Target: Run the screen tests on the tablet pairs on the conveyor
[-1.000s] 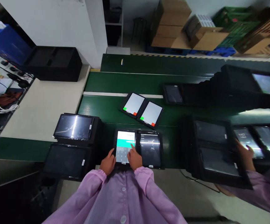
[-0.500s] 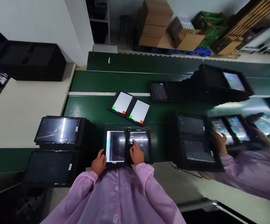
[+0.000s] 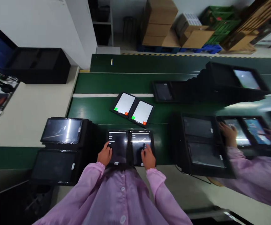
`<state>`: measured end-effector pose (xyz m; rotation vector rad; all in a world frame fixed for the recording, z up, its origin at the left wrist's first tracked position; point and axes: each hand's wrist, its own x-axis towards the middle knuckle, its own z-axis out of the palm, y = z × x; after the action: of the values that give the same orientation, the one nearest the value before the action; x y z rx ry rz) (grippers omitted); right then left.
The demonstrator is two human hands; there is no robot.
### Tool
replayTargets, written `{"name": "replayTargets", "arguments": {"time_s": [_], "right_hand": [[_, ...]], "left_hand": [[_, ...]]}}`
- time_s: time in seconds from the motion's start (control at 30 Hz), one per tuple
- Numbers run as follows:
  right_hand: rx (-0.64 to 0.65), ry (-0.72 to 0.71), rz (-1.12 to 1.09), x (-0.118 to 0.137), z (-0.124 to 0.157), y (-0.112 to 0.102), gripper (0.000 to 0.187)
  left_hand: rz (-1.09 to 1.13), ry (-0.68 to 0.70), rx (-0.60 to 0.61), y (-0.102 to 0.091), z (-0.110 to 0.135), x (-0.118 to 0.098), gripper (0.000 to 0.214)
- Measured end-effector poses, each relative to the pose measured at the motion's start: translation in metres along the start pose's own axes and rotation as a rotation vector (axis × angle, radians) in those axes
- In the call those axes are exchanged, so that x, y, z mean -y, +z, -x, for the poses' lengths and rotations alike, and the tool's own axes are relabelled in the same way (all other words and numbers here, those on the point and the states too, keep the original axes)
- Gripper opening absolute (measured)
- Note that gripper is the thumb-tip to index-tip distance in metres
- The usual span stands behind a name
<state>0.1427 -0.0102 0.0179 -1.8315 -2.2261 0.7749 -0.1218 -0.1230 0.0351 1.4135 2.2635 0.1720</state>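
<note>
Two black tablets lie side by side at the near edge of the green bench. My left hand [image 3: 105, 155] rests on the left tablet [image 3: 118, 146], its forefinger touching the dark screen near the left edge. On the right tablet [image 3: 140, 147] sits my right hand [image 3: 148, 157], a finger pressing the dark screen at its middle. Neither hand holds anything. Both sleeves are pink.
Two tablets with white screens [image 3: 132, 108] lie farther back on the green belt [image 3: 93, 109]. Stacks of black tablets in trays stand at my left [image 3: 61, 131] and right [image 3: 199, 142]. A co-worker's hands [image 3: 229, 134] touch tablets at the right. Cardboard boxes [image 3: 160, 23] stand at the back.
The left tablet's screen went from a teal keypad to dark. My right hand moved from the left tablet to the right one; my left hand moved onto the left screen.
</note>
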Motion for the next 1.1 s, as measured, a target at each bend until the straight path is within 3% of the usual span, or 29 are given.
{"name": "replayTargets", "arguments": {"time_s": [0.23,0.37,0.47,0.53,0.67,0.8,1.1], "right_hand": [[-0.175,0.017,-0.112,-0.057,0.017,0.008,0.038],[-0.206,0.143,-0.259,-0.073,0.017,0.013,0.043],[-0.208,0.248,-0.348,-0.082,0.012,0.017,0.046],[-0.201,0.282,-0.366,-0.087,0.008,0.020,0.046],[-0.202,0.327,-0.422,-0.094,0.000,0.026,0.048],[-0.236,0.361,-0.469,-0.095,-0.005,0.032,0.049],[-0.306,0.373,-0.511,-0.091,-0.006,0.038,0.047]], "left_hand": [[-0.026,0.030,-0.004,-0.005,-0.012,-0.007,0.033],[0.049,0.014,0.050,-0.011,-0.021,-0.003,0.031],[0.178,-0.029,-0.064,-0.006,-0.021,0.010,0.024],[0.299,-0.130,-0.124,0.003,-0.016,0.022,0.026],[0.498,-0.291,-0.096,0.025,-0.006,0.042,0.033],[0.544,-0.292,-0.097,0.034,-0.004,0.048,0.033],[0.589,-0.301,-0.083,0.036,-0.006,0.056,0.031]]}}
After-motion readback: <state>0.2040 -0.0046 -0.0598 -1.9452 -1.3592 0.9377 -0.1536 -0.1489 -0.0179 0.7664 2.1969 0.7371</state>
